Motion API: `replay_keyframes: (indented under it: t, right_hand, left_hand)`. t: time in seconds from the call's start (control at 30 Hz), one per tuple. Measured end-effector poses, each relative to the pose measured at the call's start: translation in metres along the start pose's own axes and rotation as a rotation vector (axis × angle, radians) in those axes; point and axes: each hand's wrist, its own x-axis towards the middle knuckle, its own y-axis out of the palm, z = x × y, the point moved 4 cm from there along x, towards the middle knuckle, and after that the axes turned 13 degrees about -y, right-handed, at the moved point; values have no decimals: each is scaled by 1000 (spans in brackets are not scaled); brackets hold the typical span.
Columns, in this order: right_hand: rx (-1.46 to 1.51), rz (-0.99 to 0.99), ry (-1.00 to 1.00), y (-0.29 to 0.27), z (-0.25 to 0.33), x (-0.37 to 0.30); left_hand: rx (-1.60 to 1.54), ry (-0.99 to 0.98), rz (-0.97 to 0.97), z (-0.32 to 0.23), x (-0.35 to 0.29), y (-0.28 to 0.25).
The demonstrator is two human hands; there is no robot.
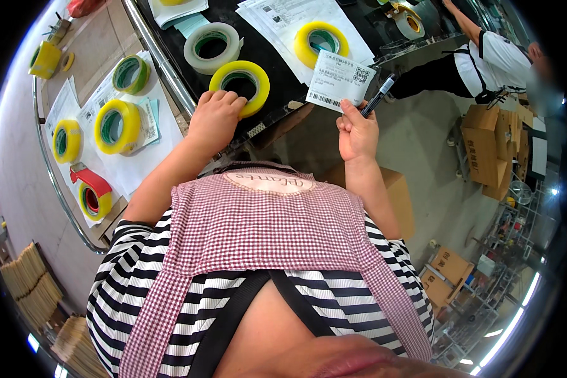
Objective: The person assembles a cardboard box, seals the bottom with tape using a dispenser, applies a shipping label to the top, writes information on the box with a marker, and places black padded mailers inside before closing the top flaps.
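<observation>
My left hand [218, 118] is closed, fingers curled at the near rim of a yellow tape roll [262, 87] on the black table; its fingertips reach the roll's core. In my right hand [358, 132] a white printed label [334, 74] is pinched between thumb and fingers, along with a dark marker pen [379, 96] that slants up to the right. A clear tape roll [194, 58] lies just beyond the left hand's roll. Past the label, another yellow tape roll [302, 45] rests on white printed sheets [261, 22].
Left of the metal rail [162, 63], a second surface bears sheets, several tape rolls [132, 129] and a red tape dispenser [89, 178]. A person in a white top [504, 63] is at the far right, near cardboard boxes [482, 145]. Another carton [400, 198] stands beside my right forearm.
</observation>
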Motion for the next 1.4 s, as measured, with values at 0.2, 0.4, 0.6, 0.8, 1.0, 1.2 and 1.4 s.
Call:
replay_keyframes:
  t: [0.2,0.4,0.6,0.8,1.0,1.2,1.4]
  right_hand:
    - [21,5,-17,-3,-2,-3]
    - [14,-23,-7,-5,1,-8]
    - [-10,-24,-2,-5,0,-9]
    - [-26,-18,-9,-3,-6,-9]
    - [-32,55,-13,7,-11,-5]
    - [-79,126,44,29,-21,-9]
    - [-80,155,69,49,-27,-18]
  left_hand:
    - [70,-22,58,-2,1,4]
    - [67,-25,63,-3,1,3]
    - [49,-30,61,-1,1,2]
    - [13,-13,41,1,0,1]
    - [-2,-9,14,3,1,5]
    - [-25,19,-72,5,-3,3]
    - [-30,36,-79,8,-3,9]
